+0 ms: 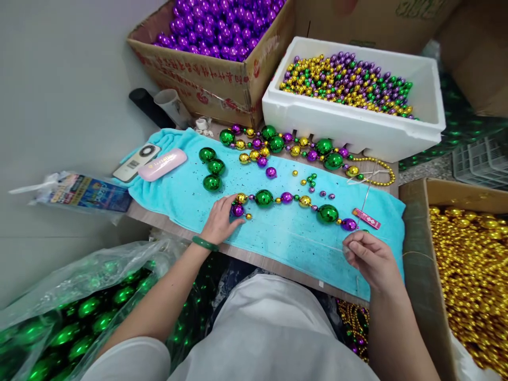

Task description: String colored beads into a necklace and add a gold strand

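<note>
My left hand point(219, 217) lies on the turquoise towel with thumb and fingers apart. Its fingertips touch the gold bead point(241, 199) and the purple bead point(237, 210) at the left end of a bead strand. This strand of green point(264, 198), purple and gold beads stretches rightward to a purple bead point(350, 224) near my right hand point(367, 256). The right fingers are pinched together on a fine, pale thread point(313, 242) that crosses the towel. Just beyond them, a thin straight line point(365, 197), needle or thread, runs past a small pink packet point(367, 218).
Loose green beads point(212, 182) and small beads point(313, 180) lie on the towel point(178, 198). Behind are a finished-looking strand point(324, 146), a white foam box point(353, 119) and a carton point(198, 74) of purple beads. A carton point(420, 275) of gold beads stands right.
</note>
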Motion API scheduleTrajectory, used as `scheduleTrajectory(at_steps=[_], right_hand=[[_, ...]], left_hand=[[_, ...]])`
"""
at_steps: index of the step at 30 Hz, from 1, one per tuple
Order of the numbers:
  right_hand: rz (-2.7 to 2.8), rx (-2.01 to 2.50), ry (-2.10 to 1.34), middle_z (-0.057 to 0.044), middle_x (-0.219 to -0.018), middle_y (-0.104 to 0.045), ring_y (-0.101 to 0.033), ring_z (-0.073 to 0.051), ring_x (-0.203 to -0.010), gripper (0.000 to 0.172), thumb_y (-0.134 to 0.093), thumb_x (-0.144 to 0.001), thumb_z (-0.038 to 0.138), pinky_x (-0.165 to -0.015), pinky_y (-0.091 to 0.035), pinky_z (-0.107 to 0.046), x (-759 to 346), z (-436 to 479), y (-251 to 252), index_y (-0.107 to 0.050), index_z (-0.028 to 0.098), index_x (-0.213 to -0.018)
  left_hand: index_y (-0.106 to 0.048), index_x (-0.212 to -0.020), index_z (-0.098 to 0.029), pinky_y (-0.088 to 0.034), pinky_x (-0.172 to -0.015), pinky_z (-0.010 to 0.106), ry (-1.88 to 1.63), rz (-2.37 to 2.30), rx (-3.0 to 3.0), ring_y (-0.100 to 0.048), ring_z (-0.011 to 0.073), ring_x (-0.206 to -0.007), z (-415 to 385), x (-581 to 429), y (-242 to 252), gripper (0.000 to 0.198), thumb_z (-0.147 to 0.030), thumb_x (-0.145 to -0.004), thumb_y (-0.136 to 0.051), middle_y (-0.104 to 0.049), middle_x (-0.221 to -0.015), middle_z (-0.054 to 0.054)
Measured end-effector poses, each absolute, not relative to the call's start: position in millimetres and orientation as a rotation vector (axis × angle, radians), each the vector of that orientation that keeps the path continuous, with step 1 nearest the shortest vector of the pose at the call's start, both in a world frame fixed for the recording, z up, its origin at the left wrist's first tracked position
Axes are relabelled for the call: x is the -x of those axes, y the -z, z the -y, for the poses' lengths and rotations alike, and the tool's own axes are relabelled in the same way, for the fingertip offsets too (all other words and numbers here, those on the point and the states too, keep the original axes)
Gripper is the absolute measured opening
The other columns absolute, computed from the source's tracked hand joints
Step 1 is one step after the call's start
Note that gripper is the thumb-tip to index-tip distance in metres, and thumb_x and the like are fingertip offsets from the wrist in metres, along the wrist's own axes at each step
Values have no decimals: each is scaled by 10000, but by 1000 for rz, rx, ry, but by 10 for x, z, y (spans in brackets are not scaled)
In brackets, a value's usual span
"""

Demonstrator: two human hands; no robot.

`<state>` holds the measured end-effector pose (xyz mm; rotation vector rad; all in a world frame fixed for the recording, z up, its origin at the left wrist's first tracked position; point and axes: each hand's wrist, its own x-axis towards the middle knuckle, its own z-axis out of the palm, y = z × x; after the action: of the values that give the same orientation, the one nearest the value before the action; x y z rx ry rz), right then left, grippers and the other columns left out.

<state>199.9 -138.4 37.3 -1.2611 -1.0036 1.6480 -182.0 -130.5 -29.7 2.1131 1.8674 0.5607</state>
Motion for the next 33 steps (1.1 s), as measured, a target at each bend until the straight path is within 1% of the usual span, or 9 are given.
scheduleTrajectory(at_steps=[4, 11, 15, 19, 21, 23, 26, 31, 33], right_hand=[[1043, 1250, -1688, -9, -532, -562, -468, -101, -437, 162, -738, -722, 326, -366, -343, -208, -2069, 1403, -429, -676, 178, -746], [1090, 1278, -1738, 6, -531, -569, -464, -80, -428, 197, -725, -732, 338, -393, -350, -201, -2197, 1487, -383, -660, 152, -734], [1126, 1238, -1910, 11, -531, -561, -468, -75, -444, 254, -708, -737, 382, -408, -338, -191, -2075, 1605, -259, -647, 136, -737], [1112, 1203, -2070, 26, -503, -522, -428, -63, -429, 297, -701, -731, 418, -411, -303, -187, -1816, 1665, -218, -625, 131, -716], [1109, 1166, -2090, 27, -510, -514, -426, -65, -436, 306, -702, -728, 425, -416, -296, -189, -1742, 1651, -239, -619, 131, -717], [1120, 1108, -2075, 22, -527, -517, -431, -66, -453, 303, -703, -732, 421, -431, -301, -193, -1736, 1619, -275, -621, 130, -720], [1148, 1050, -2042, 20, -529, -512, -430, -65, -463, 288, -704, -745, 404, -439, -297, -192, -1830, 1575, -316, -628, 127, -723], [1139, 1086, -1933, 11, -539, -525, -445, -71, -454, 278, -703, -754, 399, -417, -301, -193, -2054, 1583, -275, -632, 131, -731], [1132, 1091, -1908, 11, -533, -531, -449, -70, -446, 277, -701, -757, 401, -410, -302, -190, -2101, 1604, -262, -635, 133, -735]], left_hand=[[-333, -1368, -169, -356, -1027, 494, -556, -1888, -2087, -448, 325, -1213, 1283, 1839, 319, 658, -354, -795, -599, -486, -1302, 161], [-384, -1342, -142, -390, -974, 507, -596, -1863, -2143, -499, 347, -1127, 1272, 1922, 458, 627, -440, -813, -543, -540, -1214, 180], [-374, -1365, -123, -384, -996, 490, -578, -1848, -2301, -459, 339, -1172, 1248, 1772, 390, 625, -356, -808, -535, -503, -1235, 184], [-429, -1357, -145, -369, -1003, 497, -454, -1882, -2493, -430, 340, -1205, 1317, 1513, 215, 554, -268, -823, -511, -459, -1300, 192], [-537, -1278, -224, -372, -992, 495, -404, -1811, -2593, -416, 336, -1224, 1353, 1414, 184, 449, -254, -829, -524, -464, -1329, 151], [-652, -1114, -299, -388, -955, 496, -367, -1762, -2669, -409, 341, -1235, 1373, 1370, 201, 296, -272, -843, -538, -498, -1326, 98], [-713, -935, -308, -409, -899, 486, -375, -1753, -2725, -433, 343, -1214, 1365, 1403, 273, 194, -261, -853, -544, -561, -1278, 72], [-706, -912, -245, -420, -898, 436, -516, -1753, -2737, -501, 296, -1142, 1258, 1543, 379, 201, -189, -860, -520, -653, -1145, 67], [-700, -953, -240, -418, -894, 430, -540, -1727, -2744, -520, 285, -1108, 1212, 1587, 397, 215, -190, -864, -511, -676, -1095, 66]])
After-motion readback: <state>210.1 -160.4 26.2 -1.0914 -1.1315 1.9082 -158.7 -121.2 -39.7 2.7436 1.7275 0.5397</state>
